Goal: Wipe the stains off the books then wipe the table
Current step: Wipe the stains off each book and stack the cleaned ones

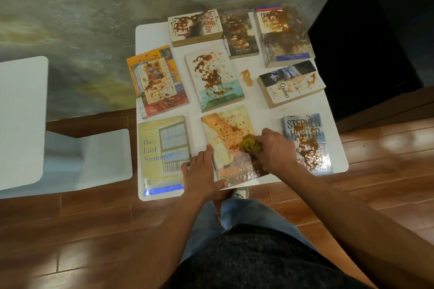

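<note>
Books lie in three rows on a small white table, nine in all, most of them blotched with brown stains. Nearest the person, in the middle of the front row, is the tan "Crossing" paperback, its cover spattered from the title down to its centre. The right hand is curled round a bunched yellow cloth and presses it onto that cover at the lower edge of the spatter; the cloth is blurred, so its exact shape is hard to tell. The left hand lies flat with its fingers straight, resting on the book's left edge and near corner, and partly over the gap beside "The Last Summer", which sits at front left and looks free of stains.

At front right the Stephen Hunter book carries a thick brown smear down its cover. In the middle row sit an orange-bordered book, a pale cover with a seaside figure, and "Contact", tilted. Between the last two a brown puddle lies on the bare tabletop. The back row holds a Michael Crichton novel, a Mark Twain volume and a thick, heavily stained book.

Beside the table, to the left, stands a white chair on the wooden floor.
</note>
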A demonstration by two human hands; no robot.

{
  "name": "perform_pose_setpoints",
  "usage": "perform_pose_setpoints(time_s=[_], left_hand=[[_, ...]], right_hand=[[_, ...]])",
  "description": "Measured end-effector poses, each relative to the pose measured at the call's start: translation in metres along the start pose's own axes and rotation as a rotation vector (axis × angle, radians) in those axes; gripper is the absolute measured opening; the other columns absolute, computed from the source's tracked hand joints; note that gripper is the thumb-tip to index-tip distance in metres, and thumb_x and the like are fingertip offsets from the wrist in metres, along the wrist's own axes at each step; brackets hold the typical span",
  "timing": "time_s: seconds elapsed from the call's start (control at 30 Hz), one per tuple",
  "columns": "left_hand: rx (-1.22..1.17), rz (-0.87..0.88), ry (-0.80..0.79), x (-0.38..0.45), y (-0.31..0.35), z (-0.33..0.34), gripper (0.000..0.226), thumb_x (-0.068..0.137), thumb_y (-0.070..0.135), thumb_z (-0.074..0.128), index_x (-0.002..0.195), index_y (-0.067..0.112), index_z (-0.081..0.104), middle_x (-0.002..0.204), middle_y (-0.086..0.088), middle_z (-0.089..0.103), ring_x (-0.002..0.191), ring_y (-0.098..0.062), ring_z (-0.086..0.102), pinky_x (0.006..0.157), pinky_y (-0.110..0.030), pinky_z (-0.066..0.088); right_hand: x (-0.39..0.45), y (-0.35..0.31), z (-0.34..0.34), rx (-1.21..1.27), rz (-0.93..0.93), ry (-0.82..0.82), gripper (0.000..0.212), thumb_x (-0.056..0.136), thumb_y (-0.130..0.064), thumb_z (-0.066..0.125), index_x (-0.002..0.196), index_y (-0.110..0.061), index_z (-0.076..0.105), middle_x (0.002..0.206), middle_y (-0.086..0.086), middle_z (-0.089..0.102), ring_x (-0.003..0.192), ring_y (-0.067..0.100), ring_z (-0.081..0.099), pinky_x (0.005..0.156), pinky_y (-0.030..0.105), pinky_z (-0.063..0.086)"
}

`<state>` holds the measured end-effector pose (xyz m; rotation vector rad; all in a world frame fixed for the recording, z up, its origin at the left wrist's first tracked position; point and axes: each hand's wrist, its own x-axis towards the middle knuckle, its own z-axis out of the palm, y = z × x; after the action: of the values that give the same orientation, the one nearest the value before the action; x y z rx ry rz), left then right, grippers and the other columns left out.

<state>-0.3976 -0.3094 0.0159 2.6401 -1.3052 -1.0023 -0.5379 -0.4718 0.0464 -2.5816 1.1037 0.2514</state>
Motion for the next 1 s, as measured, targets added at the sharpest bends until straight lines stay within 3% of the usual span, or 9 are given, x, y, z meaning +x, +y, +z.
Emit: perform_pose_setpoints(time_s=[0.13,0.27,0.4,0.57,0.7,0.83,0.93,1.0], left_hand=[[0.007,-0.004,0.000,-0.001,0.001,-0.002,0.108,0.082,0.058,0.072,0.158,0.021,0.004,0.152,0.004,0.033,0.142,-0.020,0.032,0.114,-0.044,0.022],[-0.001,-0.007,-0.001,0.000,0.002,-0.002,0.108,0.081,0.057,0.073,0.158,0.022,0.005,0.152,0.004,0.033,0.141,-0.020,0.033,0.114,-0.044,0.022],[0.002,-0.020,-0.003,0.000,0.002,-0.002,0.109,0.081,0.057,0.074,0.158,0.022,0.005,0.153,0.004,0.033,0.142,-0.020,0.032,0.115,-0.044,0.022],[-0.001,-0.021,-0.003,0.000,0.003,-0.002,0.108,0.081,0.056,0.074,0.158,0.022,0.006,0.153,0.004,0.033,0.142,-0.020,0.033,0.114,-0.044,0.022],[0.003,-0.021,0.000,0.000,0.004,-0.003,0.108,0.081,0.055,0.074,0.158,0.022,0.006,0.153,0.004,0.033,0.142,-0.020,0.033,0.114,-0.044,0.022],[-0.007,-0.017,-0.001,-0.001,0.003,-0.003,0.108,0.080,0.055,0.075,0.157,0.021,0.008,0.151,0.004,0.035,0.140,-0.020,0.035,0.113,-0.044,0.024],[-0.006,-0.015,-0.001,0.000,0.003,-0.003,0.108,0.080,0.055,0.075,0.157,0.022,0.007,0.151,0.004,0.035,0.141,-0.019,0.034,0.114,-0.044,0.023],[-0.008,-0.016,0.004,0.000,0.002,-0.001,0.108,0.080,0.055,0.075,0.157,0.022,0.007,0.151,0.005,0.035,0.141,-0.019,0.034,0.114,-0.044,0.022]], right_hand=[[-0.007,0.001,0.003,-0.026,-0.251,-0.086,0.034,0.088,-0.036,0.069,0.122,-0.032,0.065,0.101,-0.006,0.060,0.090,0.017,0.060,0.064,0.028,0.046],[0.004,0.007,-0.002,-0.009,-0.090,0.000,0.030,0.091,-0.037,0.066,0.121,-0.033,0.065,0.090,-0.007,0.054,0.085,0.017,0.059,0.059,0.028,0.044],[-0.011,0.006,0.008,0.008,-0.217,-0.064,0.038,0.090,-0.044,0.065,0.126,-0.031,0.063,0.103,-0.004,0.063,0.088,0.019,0.063,0.066,0.031,0.053],[-0.002,0.005,0.006,0.062,0.025,0.021,0.027,0.094,-0.042,0.061,0.116,-0.028,0.067,0.090,-0.002,0.057,0.073,0.017,0.056,0.061,0.029,0.049],[-0.009,0.003,0.010,0.019,-0.154,-0.043,0.035,0.091,-0.045,0.062,0.123,-0.029,0.065,0.100,-0.004,0.063,0.084,0.018,0.063,0.066,0.031,0.053],[0.003,0.005,0.003,0.028,0.005,0.024,0.028,0.093,-0.045,0.060,0.114,-0.028,0.068,0.090,-0.002,0.057,0.079,0.020,0.059,0.059,0.028,0.043],[-0.001,0.005,0.006,-0.002,-0.166,-0.071,0.036,0.092,-0.046,0.062,0.125,-0.033,0.063,0.097,-0.004,0.059,0.082,0.018,0.059,0.064,0.029,0.049],[-0.001,0.012,0.002,-0.004,-0.181,-0.100,0.036,0.090,-0.047,0.064,0.124,-0.034,0.064,0.094,-0.005,0.059,0.079,0.015,0.058,0.063,0.028,0.047]])
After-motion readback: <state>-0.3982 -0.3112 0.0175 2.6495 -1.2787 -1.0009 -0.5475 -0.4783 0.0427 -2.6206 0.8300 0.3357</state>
